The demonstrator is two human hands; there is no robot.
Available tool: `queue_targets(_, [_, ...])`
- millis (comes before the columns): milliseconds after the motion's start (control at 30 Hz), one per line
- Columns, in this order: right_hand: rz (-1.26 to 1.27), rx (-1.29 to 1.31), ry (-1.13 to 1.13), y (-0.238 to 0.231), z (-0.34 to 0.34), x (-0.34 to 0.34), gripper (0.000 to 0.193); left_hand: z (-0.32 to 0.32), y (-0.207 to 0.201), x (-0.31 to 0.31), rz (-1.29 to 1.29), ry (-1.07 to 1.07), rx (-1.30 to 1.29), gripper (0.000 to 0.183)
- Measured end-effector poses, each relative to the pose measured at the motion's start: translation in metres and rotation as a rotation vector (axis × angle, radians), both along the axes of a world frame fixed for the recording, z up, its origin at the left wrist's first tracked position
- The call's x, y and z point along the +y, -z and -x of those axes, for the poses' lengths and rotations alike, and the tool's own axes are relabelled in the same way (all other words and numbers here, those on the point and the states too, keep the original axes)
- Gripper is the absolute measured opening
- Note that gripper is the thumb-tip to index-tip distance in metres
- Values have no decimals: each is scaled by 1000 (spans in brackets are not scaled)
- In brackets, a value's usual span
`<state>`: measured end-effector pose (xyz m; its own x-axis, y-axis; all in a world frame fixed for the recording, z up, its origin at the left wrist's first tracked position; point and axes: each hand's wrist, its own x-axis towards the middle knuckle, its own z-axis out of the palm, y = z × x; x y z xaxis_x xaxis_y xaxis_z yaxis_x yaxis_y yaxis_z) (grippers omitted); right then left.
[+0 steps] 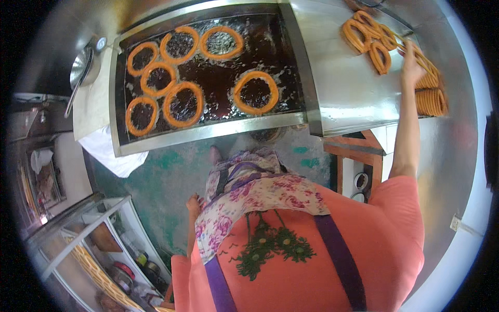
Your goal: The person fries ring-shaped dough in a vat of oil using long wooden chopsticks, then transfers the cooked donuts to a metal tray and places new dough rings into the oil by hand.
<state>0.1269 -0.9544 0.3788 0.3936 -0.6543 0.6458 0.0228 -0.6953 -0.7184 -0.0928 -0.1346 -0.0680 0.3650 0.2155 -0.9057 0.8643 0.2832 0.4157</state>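
My right hand (410,68) reaches to the far right of the steel counter, its fingers closed around long, thin, wooden-looking sticks (399,39). They lie between a loose group of fried dough rings (356,35) and tight rows of more rings (430,102) stacked against the wall. A single ring (380,58) rests just left of the hand. My left hand (194,204) hangs low beside my apron; its fingers are too small and partly hidden to read. Several dough rings (183,104) float in dark bubbling oil, one ring (255,92) apart from the others on the right.
The wide fryer (213,136) has a raised metal rim and adjoins the steel counter (343,99). A metal ladle or pan (83,67) sits left of it, above a white cloth (117,151). A glass-sided cabinet (130,229) stands at lower left, and a brick-coloured frame (358,145) is under the counter.
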Motion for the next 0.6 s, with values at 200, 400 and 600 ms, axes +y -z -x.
queue_targets(200, [-336,-57,-300,-48,66,131,23,-31,-33,-20,-77,75,62,33])
queue_targets(400, [-545,315,-258,17,85,246,24,-81,-40,-23,-79,288,32,36])
queue_targets(600, [-479,315,-222,101,71,300,18,-113,-85,-33,-125,177,-23,36])
